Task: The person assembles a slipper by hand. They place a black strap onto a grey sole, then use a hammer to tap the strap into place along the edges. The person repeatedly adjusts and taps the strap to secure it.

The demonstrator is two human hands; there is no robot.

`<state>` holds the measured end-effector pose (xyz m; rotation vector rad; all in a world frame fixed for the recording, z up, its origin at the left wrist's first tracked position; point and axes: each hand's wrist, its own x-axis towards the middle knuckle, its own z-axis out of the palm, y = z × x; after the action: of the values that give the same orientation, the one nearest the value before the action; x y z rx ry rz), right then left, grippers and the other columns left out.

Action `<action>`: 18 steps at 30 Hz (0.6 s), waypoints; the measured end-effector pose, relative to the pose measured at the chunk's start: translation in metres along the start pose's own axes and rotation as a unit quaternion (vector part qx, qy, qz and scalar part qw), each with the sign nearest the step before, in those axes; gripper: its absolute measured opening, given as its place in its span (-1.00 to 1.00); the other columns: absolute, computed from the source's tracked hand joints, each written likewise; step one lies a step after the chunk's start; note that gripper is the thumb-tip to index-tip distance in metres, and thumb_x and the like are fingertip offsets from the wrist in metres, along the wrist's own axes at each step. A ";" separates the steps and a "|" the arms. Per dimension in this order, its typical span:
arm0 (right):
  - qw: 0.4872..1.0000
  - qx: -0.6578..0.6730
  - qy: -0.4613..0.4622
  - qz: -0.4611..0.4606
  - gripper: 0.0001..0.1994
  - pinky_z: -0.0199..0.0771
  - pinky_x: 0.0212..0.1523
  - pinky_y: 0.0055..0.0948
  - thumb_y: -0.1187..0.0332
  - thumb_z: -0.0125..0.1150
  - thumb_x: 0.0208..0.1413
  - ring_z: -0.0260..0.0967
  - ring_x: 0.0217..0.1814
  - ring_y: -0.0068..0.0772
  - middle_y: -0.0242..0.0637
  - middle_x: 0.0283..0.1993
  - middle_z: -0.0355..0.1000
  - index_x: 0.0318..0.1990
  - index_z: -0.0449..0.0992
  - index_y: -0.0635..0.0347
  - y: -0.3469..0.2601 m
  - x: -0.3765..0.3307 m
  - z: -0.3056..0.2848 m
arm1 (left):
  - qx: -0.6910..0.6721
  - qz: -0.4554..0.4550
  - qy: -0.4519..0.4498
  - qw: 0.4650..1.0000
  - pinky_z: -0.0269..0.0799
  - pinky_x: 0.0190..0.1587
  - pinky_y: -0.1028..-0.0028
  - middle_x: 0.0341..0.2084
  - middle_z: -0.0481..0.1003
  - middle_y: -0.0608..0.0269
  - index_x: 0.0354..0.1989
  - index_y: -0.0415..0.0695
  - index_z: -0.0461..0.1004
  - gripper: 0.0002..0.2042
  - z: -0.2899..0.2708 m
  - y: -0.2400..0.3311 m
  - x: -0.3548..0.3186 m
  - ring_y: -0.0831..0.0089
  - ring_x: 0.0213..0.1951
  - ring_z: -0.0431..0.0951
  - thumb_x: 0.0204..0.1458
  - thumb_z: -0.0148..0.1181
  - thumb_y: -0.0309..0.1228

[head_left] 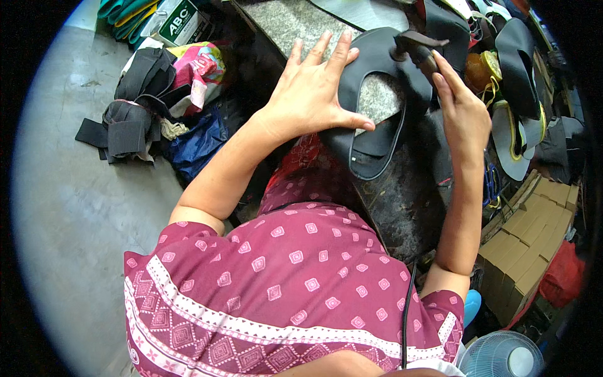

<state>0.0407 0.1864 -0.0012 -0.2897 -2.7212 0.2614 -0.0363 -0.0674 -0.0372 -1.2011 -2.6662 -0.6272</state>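
Note:
My left hand [312, 88] lies flat with fingers spread on a black shoe upper piece [377, 135], pressing it onto a grey stone slab [286, 19]. My right hand [461, 107] grips the handle of a dark hammer [418, 47], whose head rests over the top edge of the black piece. The shoe upper is U-shaped with a stitched rim, and the speckled stone shows through its opening.
More black and yellow-edged shoe uppers [518, 94] are piled at the right. Black fabric scraps [135, 107] and coloured bags [198, 66] lie on the grey floor at the left. Cardboard boxes [531, 239] and a fan [502, 355] stand at the lower right.

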 end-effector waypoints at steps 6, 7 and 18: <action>0.946 0.321 0.018 0.052 -0.64 0.53 -0.26 -0.52 0.15 0.15 0.37 0.54 -0.36 -0.56 -0.25 -0.06 0.66 0.28 0.52 -0.19 0.005 -0.032 -0.014 | 0.011 -0.002 -0.005 1.000 -0.19 0.48 -0.16 0.42 0.23 0.11 0.44 -0.14 0.21 0.13 -0.017 -0.005 -0.003 -0.07 0.47 0.07 -0.28 0.39 0.35; 0.971 0.235 -0.030 0.038 -0.64 0.55 -0.23 -0.45 0.15 0.15 0.36 0.60 -0.27 -0.40 -0.23 -0.01 0.64 0.27 0.52 -0.21 0.002 -0.037 -0.008 | 0.030 -0.002 -0.009 0.999 -0.17 0.47 -0.16 0.37 0.32 0.20 0.43 -0.01 0.25 0.03 -0.018 -0.004 -0.001 -0.04 0.45 0.11 -0.21 0.35 0.35; 0.964 0.258 0.043 0.051 -0.67 0.59 -0.23 -0.43 0.24 0.27 0.28 0.65 -0.23 -0.31 -0.17 -0.02 0.63 0.17 0.60 -0.01 0.002 -0.057 -0.031 | 0.195 0.027 -0.007 0.980 -0.04 0.39 -0.22 0.28 0.39 0.28 0.31 0.21 0.43 -0.29 -0.010 -0.012 -0.003 0.10 0.37 0.24 0.08 0.03 0.35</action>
<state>0.1045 0.1793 0.0058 -0.2808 -2.4437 0.9411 -0.0439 -0.0808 -0.0324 -1.1583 -2.5878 -0.0762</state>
